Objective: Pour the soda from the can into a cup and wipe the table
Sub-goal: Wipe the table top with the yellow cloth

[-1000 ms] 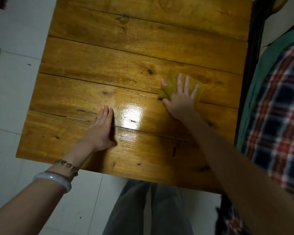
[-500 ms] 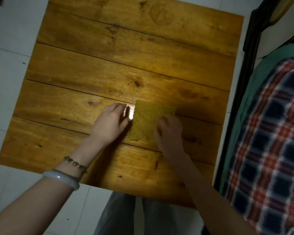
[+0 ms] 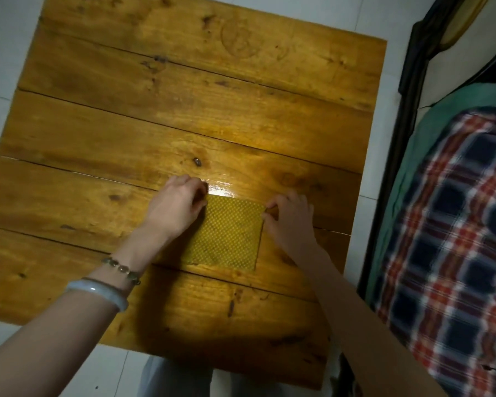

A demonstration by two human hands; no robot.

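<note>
Both hands pinch the yellow cloth [image 3: 229, 233]: left hand [image 3: 175, 207] at its 11 o'clock corner, right hand [image 3: 289, 222] at 1 o'clock. It lies flat toward 5 o'clock from the centre of the wooden table [image 3: 184, 110]; plaid fabric [image 3: 455, 253] lies at 3 o'clock.

White floor tiles [image 3: 6, 67] are seen at the left and far sides. At the right, a red, white and navy plaid fabric [image 3: 455, 239] is spread, bordered by a green cloth [image 3: 430, 133] and a dark frame [image 3: 398, 138]. A pale bangle [image 3: 98, 293] and a bead bracelet [image 3: 122, 269] are worn at the near left. Grey trousers [image 3: 172, 379] are seen nearest.
</note>
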